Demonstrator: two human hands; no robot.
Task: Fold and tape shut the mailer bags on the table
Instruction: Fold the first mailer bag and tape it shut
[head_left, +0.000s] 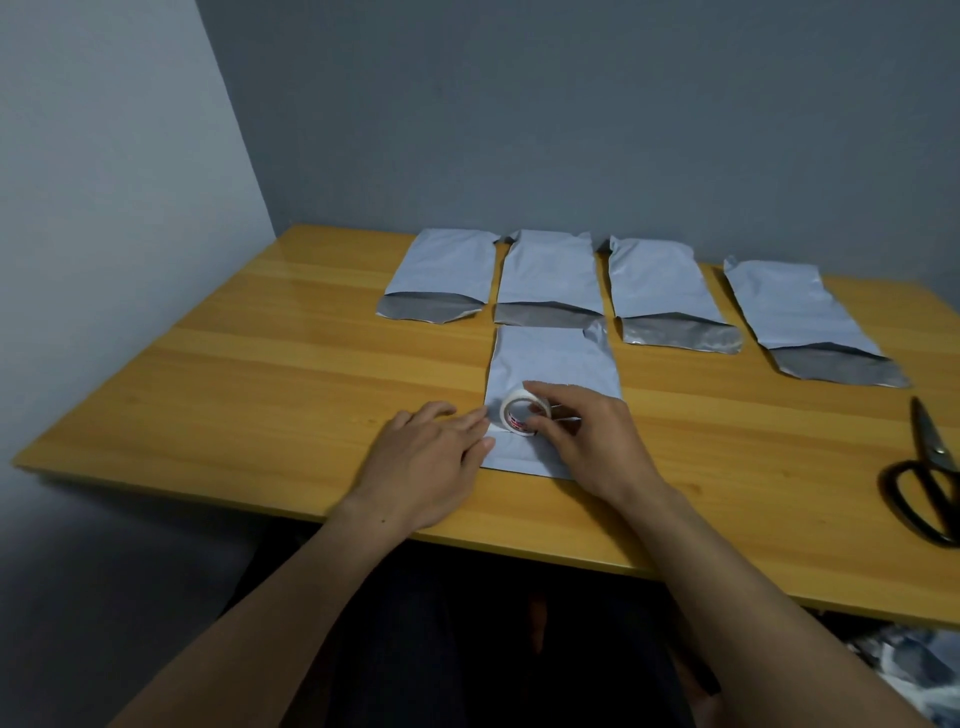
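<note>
A folded white mailer bag lies in front of me near the table's front edge. My right hand grips a white tape roll standing on that bag. My left hand rests flat at the bag's left edge, fingertips touching the tape's loose end beside the roll. Behind it, several open mailer bags lie in a row with their grey flaps toward me: one at the left, one in the middle, one right of it and one at the far right.
Black scissors lie near the right edge of the wooden table. Grey walls close off the back and the left side. A crumpled plastic heap lies below the table at the lower right.
</note>
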